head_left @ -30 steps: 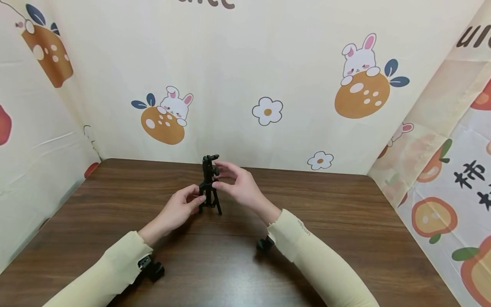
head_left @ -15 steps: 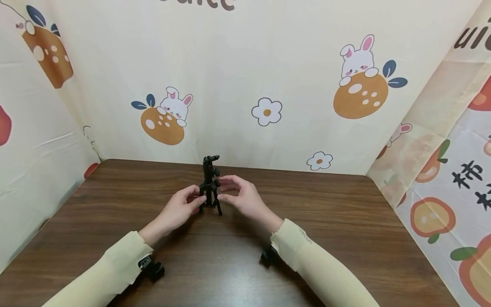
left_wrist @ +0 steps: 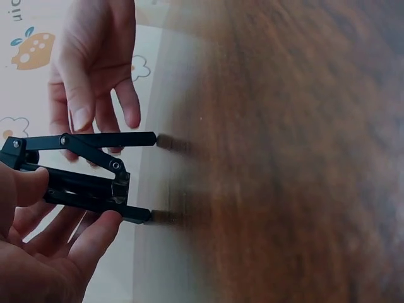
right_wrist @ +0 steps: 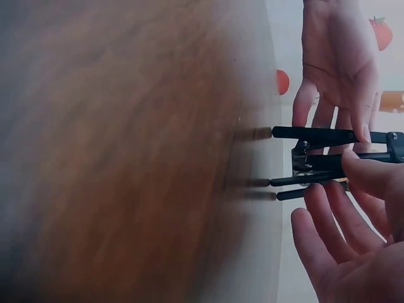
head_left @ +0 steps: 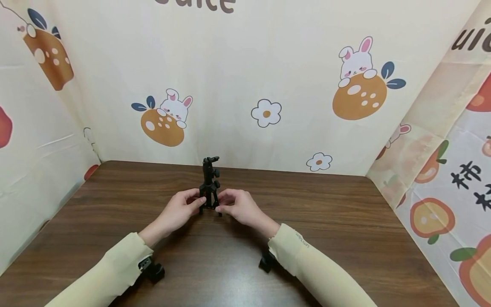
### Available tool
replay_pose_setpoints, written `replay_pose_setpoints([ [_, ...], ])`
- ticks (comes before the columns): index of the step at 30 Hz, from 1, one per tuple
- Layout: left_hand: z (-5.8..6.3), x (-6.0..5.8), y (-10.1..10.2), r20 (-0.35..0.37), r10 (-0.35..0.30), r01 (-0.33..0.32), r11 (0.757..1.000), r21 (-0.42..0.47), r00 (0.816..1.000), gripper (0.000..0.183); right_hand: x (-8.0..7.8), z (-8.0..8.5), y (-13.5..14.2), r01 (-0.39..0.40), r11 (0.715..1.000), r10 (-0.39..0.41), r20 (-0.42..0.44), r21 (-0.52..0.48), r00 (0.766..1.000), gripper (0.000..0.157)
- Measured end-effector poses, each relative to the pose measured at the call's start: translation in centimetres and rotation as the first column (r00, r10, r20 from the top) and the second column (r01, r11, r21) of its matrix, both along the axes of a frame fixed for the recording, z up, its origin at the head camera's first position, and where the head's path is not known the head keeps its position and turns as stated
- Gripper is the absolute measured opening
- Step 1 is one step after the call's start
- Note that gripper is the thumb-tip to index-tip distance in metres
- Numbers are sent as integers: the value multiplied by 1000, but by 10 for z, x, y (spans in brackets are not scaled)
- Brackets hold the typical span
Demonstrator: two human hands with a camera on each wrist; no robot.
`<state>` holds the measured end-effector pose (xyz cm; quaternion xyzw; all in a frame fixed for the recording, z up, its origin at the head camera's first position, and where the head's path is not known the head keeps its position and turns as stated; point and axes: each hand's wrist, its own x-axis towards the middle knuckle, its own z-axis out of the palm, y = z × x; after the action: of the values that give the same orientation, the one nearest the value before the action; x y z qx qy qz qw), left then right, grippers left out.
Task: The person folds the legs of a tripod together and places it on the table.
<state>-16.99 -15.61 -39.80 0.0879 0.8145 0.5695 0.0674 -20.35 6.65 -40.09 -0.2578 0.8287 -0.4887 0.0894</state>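
A slim, black, three-legged tripod is stood upright towards the far side of a dark brown wood-grain table, in front of a cream printed sheet. One leg is pinched between the thumb and fingers of the left hand; another is encircled by the right hand, its fingers slightly spread and curved behind.

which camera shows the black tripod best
The head view: it alone shows the black tripod from top to bottom, though small and partly covered by the left hand and right hand. The left wrist view shows only its lower part, close up and sideways; the right wrist view does too, with three legs showing.
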Motion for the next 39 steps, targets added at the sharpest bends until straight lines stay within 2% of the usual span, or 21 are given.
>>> replay_pose_setpoints([
  [5, -2, 1, 1, 1, -16, 16, 1000, 6, 1000, 27, -1, -1, -3, -24, 996, 25, -14, 85, 1000, 15],
  [9, -2, 1, 3, -17, -21, 21, 1000, -3, 1000, 23, -4, -1, -3, -39, 993, 44, -39, 116, 998, 11],
  [15, -1, 3, 4, -113, -42, 29, 993, -114, 993, 21, -10, -5, -4, -57, 991, 71, -109, 124, 991, 8],
  [19, 2, 4, 5, -144, -31, 5, 984, -180, 989, 20, -12, -5, -6, -47, 992, 62, -134, 115, 989, 15],
  [22, 5, 6, 5, -140, -24, -3, 981, -194, 990, 20, -12, -3, -6, -30, 992, 47, -138, 123, 989, 25],
  [26, 6, 6, 6, -140, -23, -4, 981, -193, 990, 20, -12, 2, -6, 3, 984, 25, -157, 176, 987, 37],
  [30, 5, 5, 6, -145, -16, -12, 982, -190, 989, 18, -13, 4, -6, 33, 975, 11, -197, 222, 980, 43],
  [39, 3, 4, 8, -141, 16, -40, 985, -167, 990, 18, -20, 3, -6, 62, 969, 9, -287, 239, 958, 55],
])
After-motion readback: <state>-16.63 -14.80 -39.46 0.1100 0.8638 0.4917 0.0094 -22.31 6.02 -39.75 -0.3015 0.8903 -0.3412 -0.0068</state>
